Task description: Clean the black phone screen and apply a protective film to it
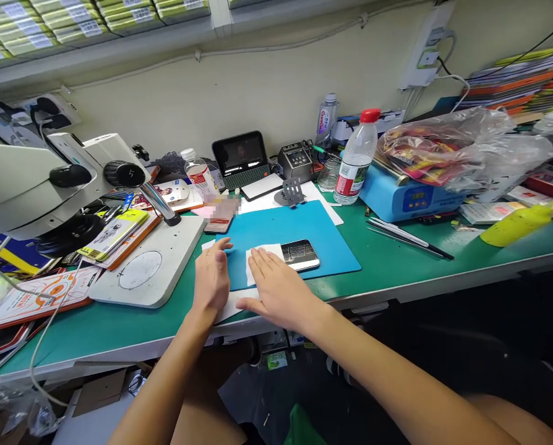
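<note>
A smartphone (300, 254) with a dark, reflective face and a silvery edge lies on the blue mat (339, 247). White paper or tissue (276, 249) covers its left part. Across this white sheet my right hand (276, 285) rests flat, fingers stretched out and the thumb apart. My left hand (211, 278) is at the mat's left edge, its fingers loosely bent and apart, with nothing visible in them. Another white sheet (232, 304) lies partly under my hands at the bench's front edge.
On the left stands a microscope (153, 284) with its pale base. Behind the mat are a phone stand (291, 193) and a small screen device (240, 154). To the right are tweezers (409, 238), a red-capped bottle (354, 164), a blue machine (401, 194) and a yellow squeeze bottle (518, 225).
</note>
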### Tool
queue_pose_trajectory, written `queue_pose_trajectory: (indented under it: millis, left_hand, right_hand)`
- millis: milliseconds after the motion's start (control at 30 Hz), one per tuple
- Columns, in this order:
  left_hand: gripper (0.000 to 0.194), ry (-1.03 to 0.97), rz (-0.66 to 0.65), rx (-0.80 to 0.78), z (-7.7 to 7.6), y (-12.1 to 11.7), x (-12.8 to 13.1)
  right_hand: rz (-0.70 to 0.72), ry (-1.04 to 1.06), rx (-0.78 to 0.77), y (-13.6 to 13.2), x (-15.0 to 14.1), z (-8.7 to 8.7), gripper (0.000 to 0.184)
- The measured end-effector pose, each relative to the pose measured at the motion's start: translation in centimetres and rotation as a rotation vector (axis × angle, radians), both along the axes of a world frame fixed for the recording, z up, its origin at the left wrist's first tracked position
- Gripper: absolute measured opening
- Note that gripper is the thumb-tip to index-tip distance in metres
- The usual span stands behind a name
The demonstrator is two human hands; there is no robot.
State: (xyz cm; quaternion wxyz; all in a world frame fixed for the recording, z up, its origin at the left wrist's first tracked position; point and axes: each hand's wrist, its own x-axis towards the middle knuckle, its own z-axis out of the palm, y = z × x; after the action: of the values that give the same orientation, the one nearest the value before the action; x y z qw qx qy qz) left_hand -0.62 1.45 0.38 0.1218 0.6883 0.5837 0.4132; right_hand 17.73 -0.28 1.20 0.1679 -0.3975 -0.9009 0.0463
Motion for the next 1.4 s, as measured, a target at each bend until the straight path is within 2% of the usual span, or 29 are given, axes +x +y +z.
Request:
queue_pose_trajectory:
  millis: [100, 167, 233, 300, 367, 433, 533, 600, 667, 733, 800, 867, 933, 1000, 1067, 1133, 1267, 1333, 1400]
  left_hand:
    - [0.08, -0.015, -0.012, 0.002, 0.1, 0.0, 0.1]
    - [0.079, -0.002, -0.023, 0.003, 0.2, 0.0, 0.2]
    - [0.078, 0.032, -0.037, 0.012, 0.3, 0.2, 0.3]
    - [0.076, 0.069, -0.051, 0.018, 0.3, 0.3, 0.4]
    - [0.073, 0.091, -0.06, 0.021, 0.3, 0.4, 0.4]
    - [0.072, 0.099, -0.069, 0.021, 0.3, 0.4, 0.3]
    - [0.074, 0.104, -0.092, 0.015, 0.1, 0.3, 0.2]
    - [0.073, 0.106, -0.1, 0.007, 0.0, 0.1, 0.2]
    - [0.073, 0.115, -0.111, 0.004, 0.0, 0.0, 0.2]
    - [0.073, 0.125, -0.125, -0.003, 0.2, 0.1, 0.3]
    - [0.071, 0.143, -0.146, -0.009, 0.3, 0.2, 0.5]
    - [0.071, 0.165, -0.173, -0.014, 0.5, 0.4, 0.7]
    - [0.071, 0.177, -0.193, -0.016, 0.5, 0.4, 0.7]
    - [0.071, 0.172, -0.195, -0.02, 0.5, 0.4, 0.7]
    - [0.07, 0.163, -0.198, -0.023, 0.3, 0.2, 0.6]
    - [0.068, 0.159, -0.211, -0.024, 0.1, 0.1, 0.5]
    - [0.067, 0.141, -0.248, -0.04, 0.1, 0.0, 0.5]
    - [0.068, 0.123, -0.259, -0.052, 0.2, 0.1, 0.7]
    - [0.069, 0.112, -0.262, -0.058, 0.3, 0.3, 0.8]
  right_hand:
    - [0.041, 0.013, 0.009, -2.1, 2.3, -0.4, 0.095]
    - [0.001, 0.0, -0.007, -2.7, 4.9, -0.4, 0.09]
    - [-0.081, -0.036, -0.007, -2.2, 7.2, -0.4, 0.089]
    - [-0.135, -0.057, -0.008, -1.2, 8.1, -0.4, 0.089]
    - [-0.159, -0.057, -0.022, -0.3, 7.0, -0.3, 0.094]
    - [-0.152, -0.042, -0.044, 0.0, 4.5, -0.4, 0.101]
    - [-0.073, 0.003, -0.048, -0.6, 0.6, -0.4, 0.105]
    - [-0.008, 0.025, -0.036, -1.5, -0.4, -0.3, 0.103]
    - [0.023, 0.021, -0.04, -2.4, 0.4, -0.2, 0.099]
    - [-0.008, -0.001, -0.053, -2.8, 2.7, -0.1, 0.093]
    - [-0.072, -0.027, -0.055, -2.4, 5.0, 0.0, 0.088]
    - [-0.135, -0.05, -0.066, -1.4, 6.1, 0.0, 0.088]
    - [-0.183, -0.056, -0.077, -0.3, 5.4, 0.1, 0.092]
    - [-0.197, -0.033, -0.077, 0.3, 3.5, 0.2, 0.097]
    - [-0.161, 0.004, -0.082, 0.3, 1.7, 0.3, 0.098]
    - [-0.093, 0.018, -0.096, -0.4, 1.1, 0.4, 0.097]
    - [-0.025, -0.067, -0.125, -1.7, 4.7, 0.5, 0.086]
    - [-0.098, -0.104, -0.117, -1.4, 6.8, 0.4, 0.081]
    - [-0.184, -0.12, -0.11, -0.6, 7.4, 0.5, 0.084]
